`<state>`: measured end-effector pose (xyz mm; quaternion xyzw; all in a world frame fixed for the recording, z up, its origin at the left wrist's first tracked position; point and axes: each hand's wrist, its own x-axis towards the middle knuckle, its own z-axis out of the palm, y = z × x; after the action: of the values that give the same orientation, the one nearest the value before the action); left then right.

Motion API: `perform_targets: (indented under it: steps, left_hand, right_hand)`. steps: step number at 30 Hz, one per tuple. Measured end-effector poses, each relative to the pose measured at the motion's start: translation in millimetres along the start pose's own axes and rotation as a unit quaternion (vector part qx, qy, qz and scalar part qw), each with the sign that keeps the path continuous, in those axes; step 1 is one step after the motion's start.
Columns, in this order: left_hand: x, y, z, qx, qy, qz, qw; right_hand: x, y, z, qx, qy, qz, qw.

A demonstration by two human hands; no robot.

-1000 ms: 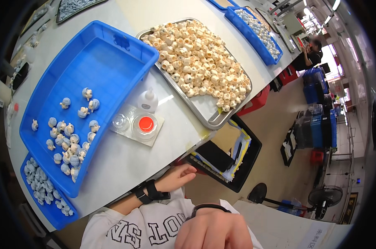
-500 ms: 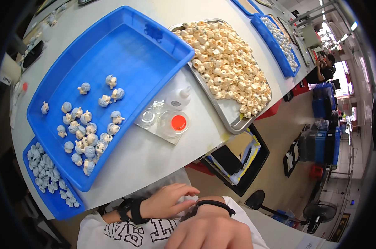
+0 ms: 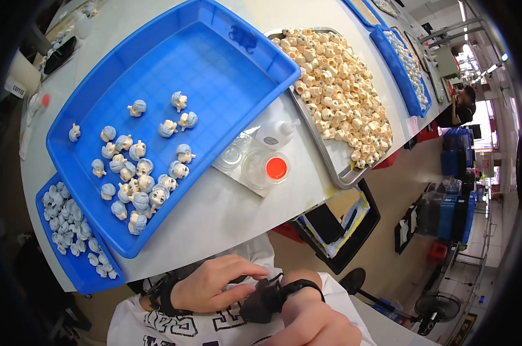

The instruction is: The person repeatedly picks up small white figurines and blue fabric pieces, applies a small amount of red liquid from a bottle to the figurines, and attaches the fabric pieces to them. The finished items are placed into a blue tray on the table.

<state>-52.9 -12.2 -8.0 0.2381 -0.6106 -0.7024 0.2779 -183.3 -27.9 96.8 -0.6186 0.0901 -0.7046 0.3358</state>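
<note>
Right wristband [image 3: 272, 297] (black) sits near left hand [image 3: 209, 285].

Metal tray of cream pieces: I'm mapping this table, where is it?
In the head view, the metal tray lies right of centre on the table, just right of the large blue bin and the white bottle.

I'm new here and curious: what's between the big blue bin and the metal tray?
In the head view, a white bottle and clear round containers.
</note>
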Motion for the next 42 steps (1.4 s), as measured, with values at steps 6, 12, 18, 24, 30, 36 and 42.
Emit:
perform_targets:
  steps: [6,12,18,24,30,36,42]
  left_hand:
    - [1.0,-0.6,-3.7,0.002,0.01,0.008,1.0]
    - [6.2,5.8,-2.3,-0.004,-0.008,0.012,1.0]
    - [-9.1,3.5,-4.6,0.002,0.039,-0.011,0.999]
    - [2.5,7.5,-5.7,0.008,0.033,-0.01,0.999]
    - [2.1,4.4,-3.5,0.006,0.017,0.02,1.0]
    - [0.0,1.0,-7.9,0.03,0.029,0.019,0.999]
    - [1.3,2.4,-7.1,0.065,0.028,0.007,0.997]
  right_hand:
    - [-4.3,-1.8,-12.2,-0.097,-0.049,-0.037,0.993]
    - [1.9,-4.6,-20.9,-0.176,-0.075,-0.104,0.976]
    - [-17.6,26.4,-35.7,-0.238,0.0,-0.077,0.968]
    - [-8.7,8.0,-31.1,-0.235,-0.074,-0.03,0.969]
    - [-9.1,9.5,-33.9,-0.163,-0.106,-0.005,0.981]
    - [-27.6,19.2,-41.9,-0.147,-0.13,0.021,0.98]
    - [-120.9,-10.1,-104.0,-0.481,-0.023,0.142,0.865]
